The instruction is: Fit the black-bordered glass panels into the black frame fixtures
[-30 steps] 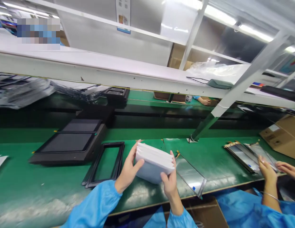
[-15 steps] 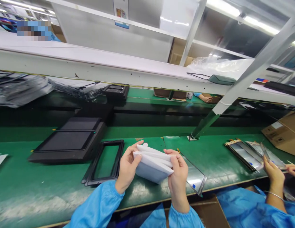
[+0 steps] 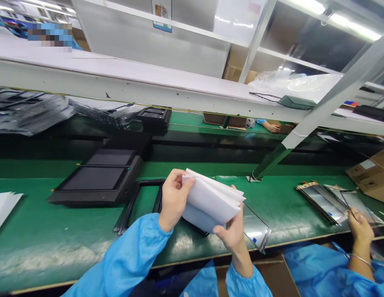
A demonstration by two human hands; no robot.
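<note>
Both my hands hold a stack of white foam sheets (image 3: 212, 200) above the green bench (image 3: 55, 239). My left hand (image 3: 174, 198) grips the stack's left end with thumb and fingers closed on it. My right hand (image 3: 232, 231) supports it from below at the right, fingers curled round the sheets. The top sheets fan apart a little. Under the stack lie an empty black frame (image 3: 139, 198) and a glass panel (image 3: 255, 231) near the bench's front edge.
Two black display units (image 3: 97, 181) lie left of the frame. White sheets (image 3: 3, 206) sit at the far left. A co-worker's hand (image 3: 361, 225) at the right handles glass panels (image 3: 322, 200). A cardboard box (image 3: 371, 173) stands at far right. A white shelf beam (image 3: 117, 88) runs overhead.
The stack has risen and tilted, its top sheets fanning more. My right hand slid from the stack's top edge to underneath it. The co-worker's hand dropped lower.
</note>
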